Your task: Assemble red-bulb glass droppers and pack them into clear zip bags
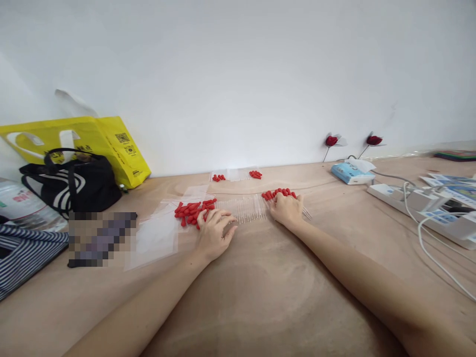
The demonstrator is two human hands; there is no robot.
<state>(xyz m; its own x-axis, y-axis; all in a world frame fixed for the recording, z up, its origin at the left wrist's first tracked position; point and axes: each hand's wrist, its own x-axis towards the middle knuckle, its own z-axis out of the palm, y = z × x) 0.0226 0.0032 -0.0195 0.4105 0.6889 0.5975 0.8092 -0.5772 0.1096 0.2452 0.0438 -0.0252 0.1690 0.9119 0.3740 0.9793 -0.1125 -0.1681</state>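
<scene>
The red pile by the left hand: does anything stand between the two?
Nothing visible does. The left hand is at the right edge of the red pile; whether they touch cannot be told.

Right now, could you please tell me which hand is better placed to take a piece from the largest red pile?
The left hand, probably: its fingers are at the largest red pile, while the right hand is at the separate red row.

Wooden tabletop (pixel 256 287), red pieces (pixel 190 212), row of clear tubes (pixel 243 208), plastic bags (pixel 158 240), blue tissue pack (pixel 347 173), white power strip (pixel 387 191)
</scene>
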